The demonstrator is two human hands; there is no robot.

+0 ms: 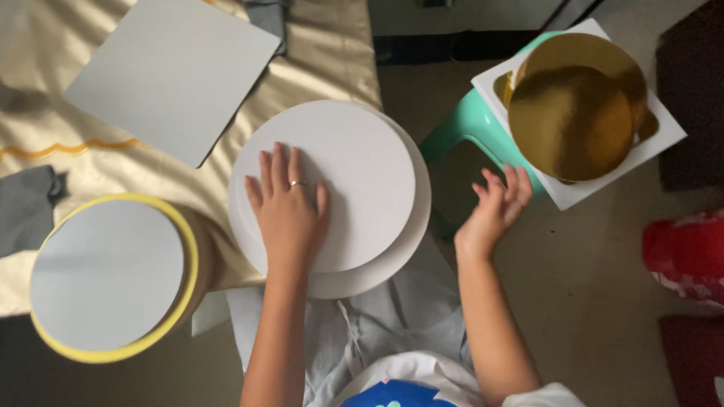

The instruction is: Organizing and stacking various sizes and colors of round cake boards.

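Here, my left hand [289,213] lay flat, fingers spread and gripping nothing, pressed on top of a stack of white round boards [354,181] that rested half on my lap and half against the edge of the gold cloth [332,53]. The upper disc sat a little off-centre on the larger one beneath it, so a crescent of the lower board showed along the right and bottom. My right hand [499,209] was open too, empty, fingers loosely fanned in the air between the stack and the green stool [467,124], close to the corner of the white square board [648,147] carrying the gold round boards [577,113]. I judged I was steadying the white stack while reaching toward the gold pile. The next move seemed to call for a pinch on a thin board edge, with the left palm kept down so the top disc would not slide. A yellow-rimmed round board [109,275] sat to the left, and a white square sheet [173,71] lay further up on the cloth.
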